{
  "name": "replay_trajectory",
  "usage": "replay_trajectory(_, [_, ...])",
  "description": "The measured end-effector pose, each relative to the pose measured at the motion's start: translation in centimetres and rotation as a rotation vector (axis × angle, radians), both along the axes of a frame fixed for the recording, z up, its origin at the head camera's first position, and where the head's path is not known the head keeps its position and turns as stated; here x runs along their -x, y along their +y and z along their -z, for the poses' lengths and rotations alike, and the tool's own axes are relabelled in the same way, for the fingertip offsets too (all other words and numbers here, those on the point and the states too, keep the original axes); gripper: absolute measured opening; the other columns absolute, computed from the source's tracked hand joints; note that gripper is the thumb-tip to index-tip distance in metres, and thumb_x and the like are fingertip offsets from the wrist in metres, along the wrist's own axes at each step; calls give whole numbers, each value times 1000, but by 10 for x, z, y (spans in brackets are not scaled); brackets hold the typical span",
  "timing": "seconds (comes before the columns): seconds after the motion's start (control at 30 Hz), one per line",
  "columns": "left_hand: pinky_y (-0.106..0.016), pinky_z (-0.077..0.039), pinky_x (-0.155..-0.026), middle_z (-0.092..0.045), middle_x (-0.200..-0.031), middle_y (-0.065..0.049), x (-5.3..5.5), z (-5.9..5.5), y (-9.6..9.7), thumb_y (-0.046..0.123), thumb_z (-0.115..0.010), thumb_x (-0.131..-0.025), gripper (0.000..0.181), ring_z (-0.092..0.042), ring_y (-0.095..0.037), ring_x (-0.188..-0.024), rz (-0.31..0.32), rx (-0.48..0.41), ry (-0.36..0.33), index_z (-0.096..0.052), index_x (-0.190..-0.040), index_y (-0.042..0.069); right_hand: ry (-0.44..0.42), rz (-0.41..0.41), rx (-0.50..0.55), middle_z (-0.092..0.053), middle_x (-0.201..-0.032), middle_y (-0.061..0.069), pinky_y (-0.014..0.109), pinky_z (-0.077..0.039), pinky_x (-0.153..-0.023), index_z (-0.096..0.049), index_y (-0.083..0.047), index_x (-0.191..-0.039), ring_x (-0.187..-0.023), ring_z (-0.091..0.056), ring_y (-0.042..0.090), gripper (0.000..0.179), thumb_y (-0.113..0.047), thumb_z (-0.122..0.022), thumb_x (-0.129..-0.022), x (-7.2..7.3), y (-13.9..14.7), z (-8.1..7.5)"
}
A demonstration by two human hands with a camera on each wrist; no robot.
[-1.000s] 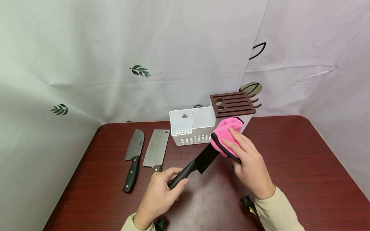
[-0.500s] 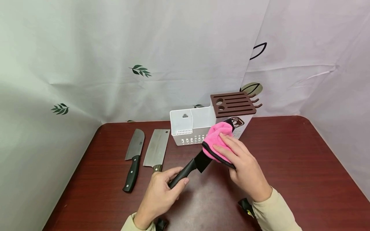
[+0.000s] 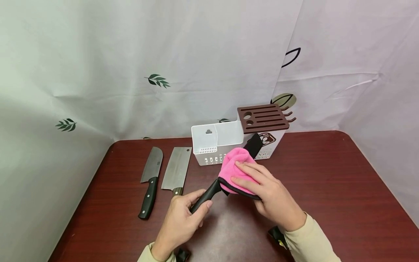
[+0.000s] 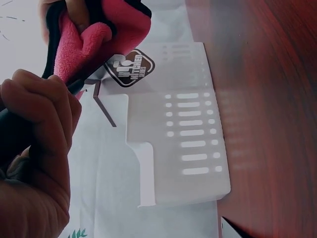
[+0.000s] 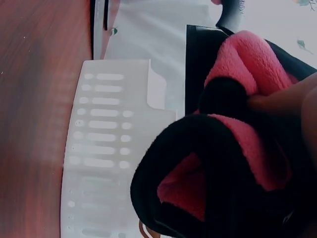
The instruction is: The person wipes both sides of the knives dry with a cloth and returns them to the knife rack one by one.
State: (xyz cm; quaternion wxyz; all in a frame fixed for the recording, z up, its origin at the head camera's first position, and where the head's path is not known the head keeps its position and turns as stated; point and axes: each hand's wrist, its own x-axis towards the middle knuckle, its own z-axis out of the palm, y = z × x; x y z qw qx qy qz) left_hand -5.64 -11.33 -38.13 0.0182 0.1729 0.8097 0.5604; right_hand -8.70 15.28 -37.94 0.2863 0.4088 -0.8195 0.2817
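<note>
My left hand (image 3: 183, 218) grips the black handle of a black-bladed knife (image 3: 207, 195), which points up and to the right above the table. With my right hand (image 3: 273, 194) I hold a folded pink cloth (image 3: 236, 171) with black edging around the blade. The cloth covers most of the blade near the handle, and the dark tip sticks out beyond it. In the left wrist view, curled fingers (image 4: 44, 109) wrap the handle beside the cloth. The right wrist view has the bunched cloth (image 5: 242, 64) up close, pressed on the blade.
A white knife rack (image 3: 212, 154) with a slotted brown top (image 3: 263, 118) stands at the table's back, behind the knife tip. To the left lie a black-handled knife (image 3: 151, 183) and a cleaver (image 3: 177, 169). A patterned curtain hangs behind the red-brown table (image 3: 334, 189).
My right hand has slid the pink cloth down along the blade toward the handle, uncovering the black tip. The left hand and the knife have stayed nearly still.
</note>
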Motion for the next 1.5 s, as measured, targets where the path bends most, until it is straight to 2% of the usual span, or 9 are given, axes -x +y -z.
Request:
replay_trajectory(0.23, [-21,-38,-35,-51,-50,9,1,1,0,22,-68,-98,1,-48,-2,-38,6,-7,-16,-69,-97,21,-15,-90,-22,-56,-141,12,29,-28,-116,-69,-12,-124,-129,-50,34,70,17,-53,-63,0,0,0])
replay_trajectory(0.4, [-22,-39,-35,-51,-50,9,1,1,1,23,-67,-99,7,-48,-2,-38,17,-18,-22,-67,-93,20,-15,-151,-27,-58,-137,12,29,-29,-116,-71,-15,-121,-128,-51,34,64,13,-59,-65,1,2,0])
replay_trajectory(0.67, [-25,-42,-37,-53,-50,7,1,-3,1,27,-67,-99,9,-50,-5,-39,-2,9,-59,-68,-95,19,-51,-200,-72,-59,-133,8,28,-34,-111,-73,-17,-117,-124,-54,28,51,5,-65,-71,0,5,0])
replay_trajectory(0.9, [-25,-43,-37,-53,-52,8,1,-4,1,25,-68,-98,7,-50,-4,-40,-13,32,-53,-69,-96,18,-127,-139,-149,-57,-130,1,28,-39,-104,-76,-20,-111,-123,-52,25,56,9,-68,-64,0,10,-1])
replay_trajectory(1.13, [-23,-40,-37,-52,-51,10,2,-3,0,24,-68,-98,8,-49,-3,-40,-1,15,-10,-69,-94,17,-148,-41,-166,-56,-128,-2,33,-47,-92,-77,-18,-109,-119,-53,22,53,9,-69,-64,2,19,-3])
replay_trajectory(1.27, [-22,-39,-36,-51,-51,11,2,-3,-1,29,-68,-98,11,-49,-2,-40,8,6,11,-68,-93,19,-147,-1,-140,-57,-127,3,27,-42,-98,-78,-14,-107,-119,-53,23,48,9,-70,-66,6,26,-2])
replay_trajectory(1.37, [-22,-39,-36,-51,-51,11,2,-3,-1,30,-67,-98,11,-49,-2,-40,16,3,9,-68,-94,20,-146,18,-108,-58,-125,7,22,-34,-106,-78,-11,-105,-118,-53,25,45,10,-67,-67,8,31,0])
replay_trajectory(1.5, [-22,-39,-37,-51,-52,10,1,-2,-1,30,-67,-98,11,-48,-2,-40,31,1,-4,-68,-93,20,-154,83,-79,-59,-123,8,19,-29,-109,-77,-11,-101,-117,-54,26,40,9,-65,-69,10,37,-1])
